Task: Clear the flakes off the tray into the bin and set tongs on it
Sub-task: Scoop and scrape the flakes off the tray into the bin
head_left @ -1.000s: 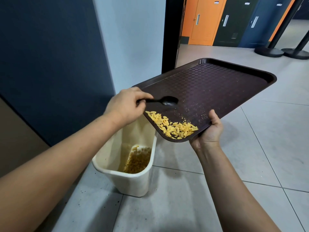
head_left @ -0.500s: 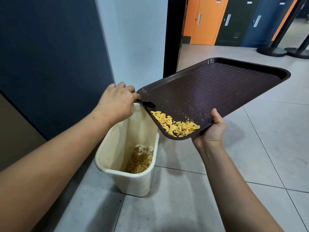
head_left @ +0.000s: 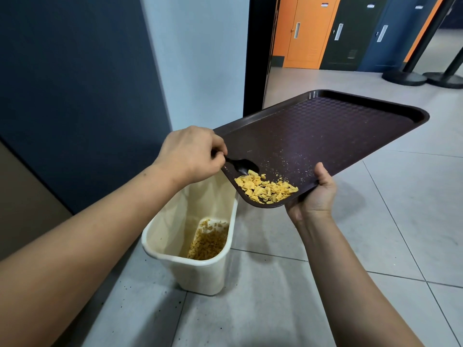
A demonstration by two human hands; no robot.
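While the tray (head_left: 325, 136) tilts down toward the bin (head_left: 200, 271), the flake-clearing step is under way.
The left hand (head_left: 191, 154) has its grip curled round a black spoon (head_left: 241, 166), bowl touching the flakes (head_left: 265, 187) heaped in the tray's 6 o'clock corner; the right hand (head_left: 314, 194) pinches the near rim at 5 o'clock. Next, I judge, sweep toward 7 o'clock, over the bin below. No tongs in view.

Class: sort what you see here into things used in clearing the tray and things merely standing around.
In use: tray, flakes, black spoon, bin, left hand, right hand.

Standing around: lockers, barrier post bases.
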